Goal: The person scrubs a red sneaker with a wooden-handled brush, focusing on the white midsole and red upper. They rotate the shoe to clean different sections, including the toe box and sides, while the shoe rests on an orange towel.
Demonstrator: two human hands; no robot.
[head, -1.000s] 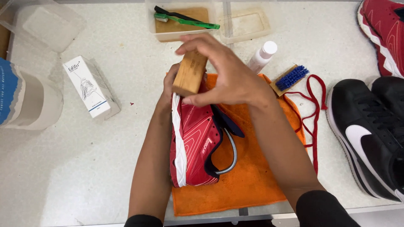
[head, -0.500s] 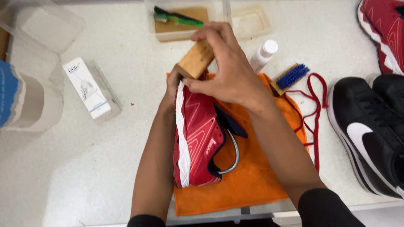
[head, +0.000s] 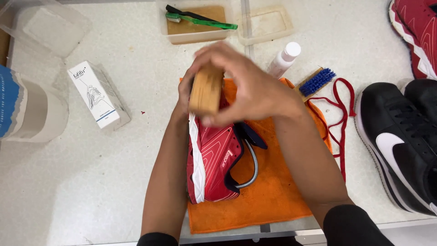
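Fingers of the right hand (head: 248, 86) are wrapped around a wooden brush block (head: 206, 90), gripping it from above and pressing it down on the toe end of a red sneaker (head: 214, 161). The left hand (head: 185, 93) is mostly hidden behind the block and the shoe; only its fingertips show at the toe, where it seems to steady the shoe, though how firmly it grips cannot be told. The sneaker lies on its side with its white sole edge facing left and its dark tongue and grey collar lining opening to the right. It rests on an orange cloth (head: 273, 196) spread on the pale desk (head: 91, 182).

Just beyond the cloth's far right corner stand a small white bottle (head: 284, 58) and a blue-bristled brush (head: 316, 82), with a red shoelace (head: 339, 118) trailing down beside them. A black sneaker with a white stripe (head: 400, 146) sits at the right edge, and another red shoe (head: 416, 32) lies in the top right corner. At the far side a clear tray (head: 182, 34) holds brownish liquid, with a green toothbrush (head: 205, 20) and a black one laid across it; its lid (head: 266, 23) lies alongside. To the left are a white carton (head: 95, 95) in a clear sleeve and a clear plastic container (head: 45, 27).
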